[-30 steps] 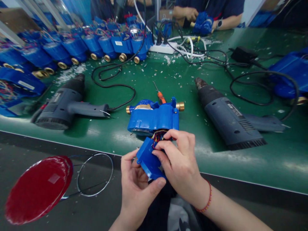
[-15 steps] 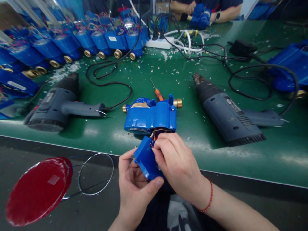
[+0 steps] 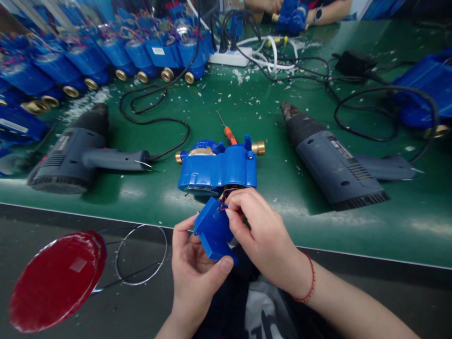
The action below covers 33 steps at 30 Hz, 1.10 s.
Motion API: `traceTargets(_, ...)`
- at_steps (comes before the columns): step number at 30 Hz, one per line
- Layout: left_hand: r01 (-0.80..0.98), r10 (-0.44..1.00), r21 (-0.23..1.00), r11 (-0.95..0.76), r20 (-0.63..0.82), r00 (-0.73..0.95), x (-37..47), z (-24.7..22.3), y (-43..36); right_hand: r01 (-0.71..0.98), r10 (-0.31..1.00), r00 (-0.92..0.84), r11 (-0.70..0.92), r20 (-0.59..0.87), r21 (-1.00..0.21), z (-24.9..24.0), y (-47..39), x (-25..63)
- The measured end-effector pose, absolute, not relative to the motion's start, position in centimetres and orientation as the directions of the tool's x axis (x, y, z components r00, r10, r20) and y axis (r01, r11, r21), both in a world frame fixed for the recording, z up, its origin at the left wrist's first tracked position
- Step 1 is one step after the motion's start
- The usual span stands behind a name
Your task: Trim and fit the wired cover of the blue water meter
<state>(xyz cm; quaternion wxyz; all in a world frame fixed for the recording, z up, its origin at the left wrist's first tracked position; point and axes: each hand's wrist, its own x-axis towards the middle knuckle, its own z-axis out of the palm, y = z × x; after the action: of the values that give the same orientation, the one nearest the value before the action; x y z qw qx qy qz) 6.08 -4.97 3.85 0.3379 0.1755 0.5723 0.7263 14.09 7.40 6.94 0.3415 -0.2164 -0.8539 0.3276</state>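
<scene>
A long green work table (image 3: pixel 318 226) carries two dark grey heat guns, one to the left (image 3: pixel 76 155) and one to the right (image 3: pixel 335 162), and between them lies a blue plastic water meter body with brass threaded ends (image 3: pixel 219 167), resting on its side near the table's front edge. Thin coloured wires (image 3: pixel 229 194) run from its underside to a small blue plastic cover block (image 3: pixel 213 229) held just off the edge. The left hand (image 3: pixel 196 273) cups that block from below, thumb pressed on its lower corner. The right hand (image 3: pixel 263 235) pinches the wires where they enter the block, fingers curled tight. Since a moment ago the hands and block have barely shifted; the view has tilted slightly down
</scene>
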Motion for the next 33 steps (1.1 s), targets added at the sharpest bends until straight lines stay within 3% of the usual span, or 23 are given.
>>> traceTargets(7, -0.196, 0.673, 0.978, -0.070, -0.099, -0.733, 5.98, 4.01, -5.01, 0.110, 0.555, -0.679, 0.724, 0.480, -0.681, 6.52, 7.30, 14.08)
traceTargets(13, 0.006, 0.642, 1.000, -0.022, 0.019, -0.766, 6.23, 4.34, -4.86, 0.142, 0.631, -0.677, 0.617, 0.379, -0.774, 6.31, 6.89, 14.07)
traceTargets(29, -0.010, 0.651, 1.000, -0.001, -0.007, -0.759, 5.88, 4.15, -4.95, 0.085, 0.606, -0.662, 0.646, 0.442, -0.759, 6.38, 7.29, 13.92)
traceTargets(33, -0.105, 0.670, 0.994, -0.011, -0.070, -0.739, 5.75, 3.90, -5.21, 0.092, 0.579, -0.685, 0.671, 0.442, -0.736, 6.39, 7.61, 14.04)
